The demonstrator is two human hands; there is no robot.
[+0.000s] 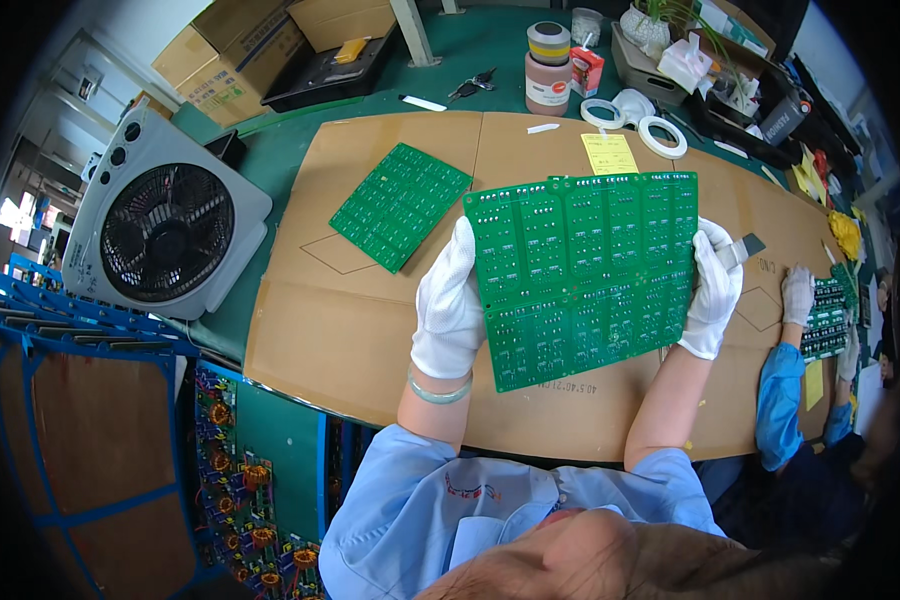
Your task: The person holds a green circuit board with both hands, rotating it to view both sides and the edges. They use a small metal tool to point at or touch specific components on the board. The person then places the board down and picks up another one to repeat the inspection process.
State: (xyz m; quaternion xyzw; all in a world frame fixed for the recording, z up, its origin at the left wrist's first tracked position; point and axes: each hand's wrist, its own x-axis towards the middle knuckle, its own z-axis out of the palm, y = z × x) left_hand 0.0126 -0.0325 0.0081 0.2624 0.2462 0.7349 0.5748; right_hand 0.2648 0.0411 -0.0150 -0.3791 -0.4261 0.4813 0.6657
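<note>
A large green circuit board panel [588, 278] is held up in front of me, tilted, with rows of pale solder points facing me. My left hand [448, 312], in a white glove, grips its left edge. My gloved right hand [712, 298] closes on the right edge. From the right hand's fingers a small flat tool with a dark grey end [753, 245] also sticks out; its exact kind is unclear. Left of the held panel, a second green circuit board panel [400, 206] lies flat on the cardboard sheet [315, 325] covering the table.
A grey box fan [165, 235] stands at the left. Behind the panel are a yellow paper note [610, 153], tape rolls [662, 137] and a pink bottle [547, 85]. At the right, a co-worker's gloved hand [798, 295] touches a populated circuit board [826, 318]. Boards with coils [260, 535] sit below left.
</note>
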